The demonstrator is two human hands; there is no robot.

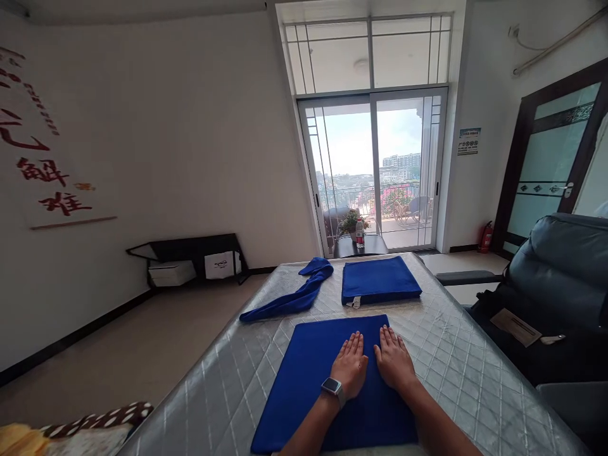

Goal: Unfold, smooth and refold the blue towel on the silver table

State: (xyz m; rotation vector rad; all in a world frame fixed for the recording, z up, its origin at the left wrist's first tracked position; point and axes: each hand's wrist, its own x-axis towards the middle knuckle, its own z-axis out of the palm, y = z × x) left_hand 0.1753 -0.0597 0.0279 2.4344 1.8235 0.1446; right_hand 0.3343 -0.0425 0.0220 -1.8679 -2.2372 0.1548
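Note:
A blue cloth (304, 380) lies flat as a neat rectangle on the quilted mattress, close to me. On its right half rests my left hand (350, 366), palm down with fingers stretched out; a watch (332, 386) is on that wrist. My right hand (394, 361) lies flat at the cloth's right edge, fingers extended, a small gap from the left. Neither hand grips anything. Beyond them is a folded stack of blue cloth (380, 278) with a white tag (354, 302). To its left a crumpled blue cloth (297, 297) trails across the mattress.
The mattress (456, 354) has a shiny, plastic-looking cover. A dark armchair (560, 272) with a bag on it stands close on the right. Behind the mattress is a small table (380, 246) with a bottle (360, 234) and a plant. A low black shelf (178, 250) is at the left wall.

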